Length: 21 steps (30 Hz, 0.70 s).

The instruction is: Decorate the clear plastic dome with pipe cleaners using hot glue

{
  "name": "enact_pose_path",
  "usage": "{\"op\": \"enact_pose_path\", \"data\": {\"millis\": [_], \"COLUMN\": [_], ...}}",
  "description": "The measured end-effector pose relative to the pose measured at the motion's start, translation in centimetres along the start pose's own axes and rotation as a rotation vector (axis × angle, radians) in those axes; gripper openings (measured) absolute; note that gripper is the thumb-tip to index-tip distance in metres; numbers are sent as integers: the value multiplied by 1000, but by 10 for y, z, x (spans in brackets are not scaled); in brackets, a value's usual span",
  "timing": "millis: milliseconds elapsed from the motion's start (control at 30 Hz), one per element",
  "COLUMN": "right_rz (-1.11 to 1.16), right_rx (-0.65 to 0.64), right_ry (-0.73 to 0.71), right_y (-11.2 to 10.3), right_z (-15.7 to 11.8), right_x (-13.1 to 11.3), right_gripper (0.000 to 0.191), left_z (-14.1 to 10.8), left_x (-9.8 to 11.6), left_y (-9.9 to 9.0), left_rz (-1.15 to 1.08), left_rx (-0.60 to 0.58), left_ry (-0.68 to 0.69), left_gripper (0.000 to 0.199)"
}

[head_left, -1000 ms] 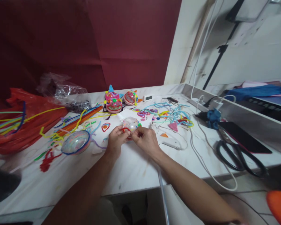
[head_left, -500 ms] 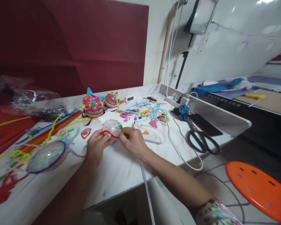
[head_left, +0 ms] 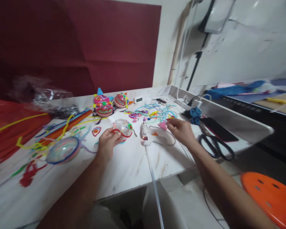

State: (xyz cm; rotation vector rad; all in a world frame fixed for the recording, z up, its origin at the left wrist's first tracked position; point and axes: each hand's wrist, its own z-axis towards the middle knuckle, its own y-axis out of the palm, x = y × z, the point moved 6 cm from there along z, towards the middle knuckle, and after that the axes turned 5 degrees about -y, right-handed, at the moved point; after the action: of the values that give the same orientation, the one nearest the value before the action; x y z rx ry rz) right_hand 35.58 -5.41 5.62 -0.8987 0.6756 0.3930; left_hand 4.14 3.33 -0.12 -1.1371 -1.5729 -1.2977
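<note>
My left hand [head_left: 107, 141] grips a clear plastic ball [head_left: 121, 125] decorated with small coloured bits, a green spot and a red pipe cleaner [head_left: 116, 131] along its edge. My right hand [head_left: 182, 131] is over the right side of the table, its fingers curled together beside a pink fuzzy triangle [head_left: 162, 125]; what they hold, if anything, is hidden. Between the hands lies a white glue gun [head_left: 145, 135] with a long clear glue stick [head_left: 153, 184] running out past the table's front edge.
Two decorated balls [head_left: 103, 106] stand at the back. A larger clear ball [head_left: 63, 150] and pipe cleaners [head_left: 64, 125] lie left. Cut pipe-cleaner pieces [head_left: 154, 111] spread behind my right hand. Scissors [head_left: 215, 146] and a phone [head_left: 219, 128] rest right, near an orange stool [head_left: 268, 194].
My right hand has let go of the ball and moved right to the pink triangle, uncovering the glue gun. My left hand still holds the ball. The view has shifted left.
</note>
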Motion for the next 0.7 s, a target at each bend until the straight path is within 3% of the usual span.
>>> {"op": "enact_pose_path", "data": {"millis": [133,300,467,700], "right_rz": [-58,7,44,54], "right_rx": [-52,-172,-263,-438], "right_ry": [-3,-82,-229,-501], "right_y": [-4,15,37,77], "right_z": [3,-7,-14,-9], "right_x": [10,-7,-45,-128], "right_gripper": [26,30,30,29], "left_z": [-3,-3,-3,-6], "left_x": [-2,-4,-6,-5], "left_y": [1,0,0,4], "left_rz": [-6,-21,-8,0], "left_rx": [-35,-48,-62,-53], "left_ry": [7,10,17,27], "left_gripper": [47,51,49,46]}}
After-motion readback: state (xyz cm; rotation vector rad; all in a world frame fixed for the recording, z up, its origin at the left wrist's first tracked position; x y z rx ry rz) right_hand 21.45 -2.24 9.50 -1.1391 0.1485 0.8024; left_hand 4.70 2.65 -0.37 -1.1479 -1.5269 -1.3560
